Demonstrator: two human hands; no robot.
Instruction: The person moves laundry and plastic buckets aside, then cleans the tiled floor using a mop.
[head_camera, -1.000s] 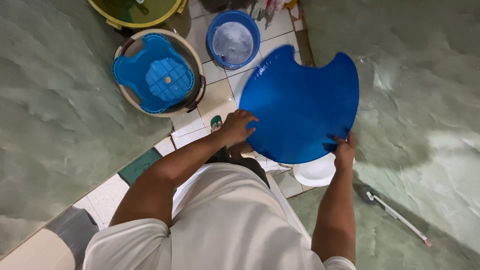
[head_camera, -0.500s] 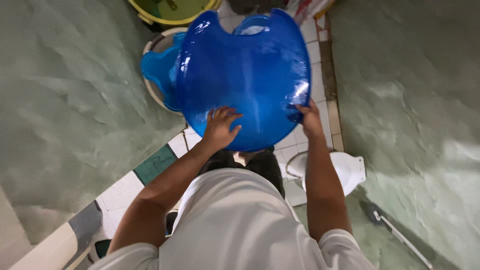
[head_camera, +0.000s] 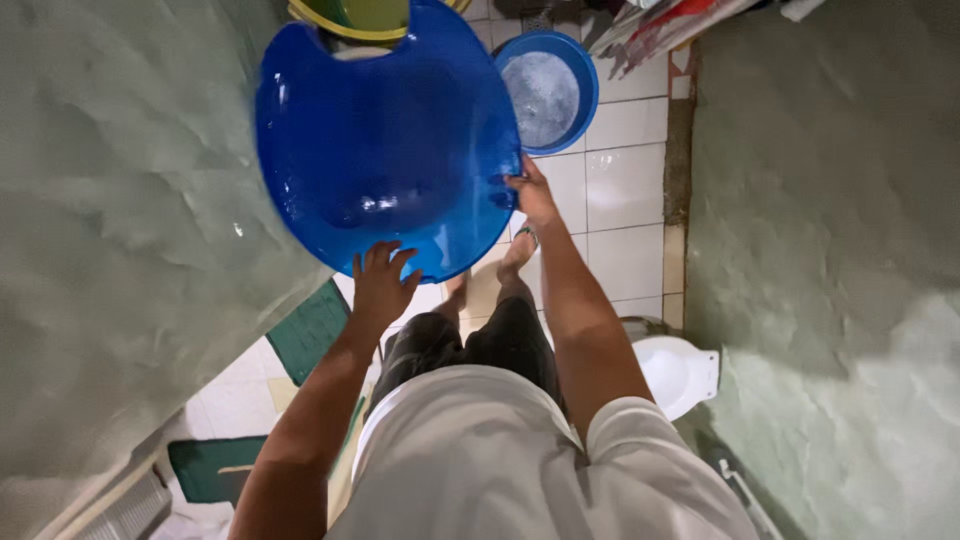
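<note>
Blue basin held by both rims, left hand grasping near edge, right hand gripping side, hiding bucket beneath, blue pail of water beside it.

You wear a plain white short-sleeved shirt, its sleeves ending above the elbows and leaving both forearms bare. Below it you have dark grey shorts reaching about the knees. Your left hand and right hand carry no gloves, rings or watch. A sandal strap crosses one foot.
</note>
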